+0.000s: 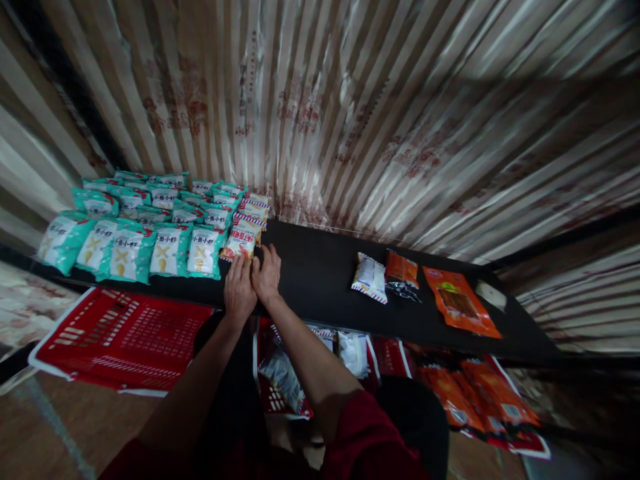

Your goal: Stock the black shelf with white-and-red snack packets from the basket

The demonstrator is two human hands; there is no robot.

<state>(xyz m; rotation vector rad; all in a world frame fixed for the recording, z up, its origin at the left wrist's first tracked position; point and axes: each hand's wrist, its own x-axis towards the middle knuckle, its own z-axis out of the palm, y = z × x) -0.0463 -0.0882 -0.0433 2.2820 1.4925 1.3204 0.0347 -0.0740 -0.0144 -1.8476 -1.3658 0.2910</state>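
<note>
Head view: 1 red-lettered pkt [245, 233], on black table [310, 267] beside teal pkts [169, 250]; L hand [240, 291] + R hand [267, 272] at near edge, fingers part-curled (any grip: can't tell). Best: light, even pressure, sides kept square.

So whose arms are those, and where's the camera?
They belong to a person; there's no robot here. The camera is worn on that person's head, looking forward and down. The left hand and right hand are close together at the near edge of a white-and-red packet; I can't tell whether either grips it. On the black surface, teal packets stand in rows at left, and an orange packet lies at right. Red baskets sit below.
</note>
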